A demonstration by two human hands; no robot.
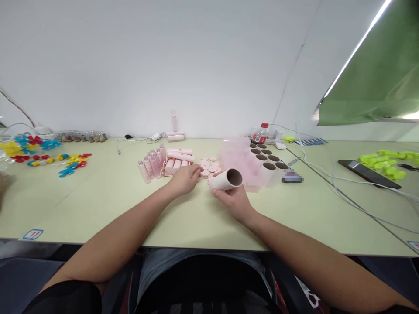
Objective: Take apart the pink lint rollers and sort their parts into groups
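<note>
My right hand [236,201] is wrapped round a white roll [220,182] with a brown cardboard core, tilted with its open end facing up and right. Close by, my left hand [186,179] has its fingers pressed together beside a pile of pale pink discs [205,166]; whatever its fingertips hold, if anything, is too small to name. Pink roller parts [176,165] lie just behind my left hand. Clear pink tubes [152,162] stand to their left. To the right of the discs is a translucent pink bag [236,159], with several upright rolls [262,157] beside it.
A pink lint roller [176,136] is near the wall. A bottle with a red cap [261,134], white cables [334,176] and a black phone-like object [368,173] are at the right. Colourful plastic pieces [73,165] lie left, yellow-green ones [382,163] far right.
</note>
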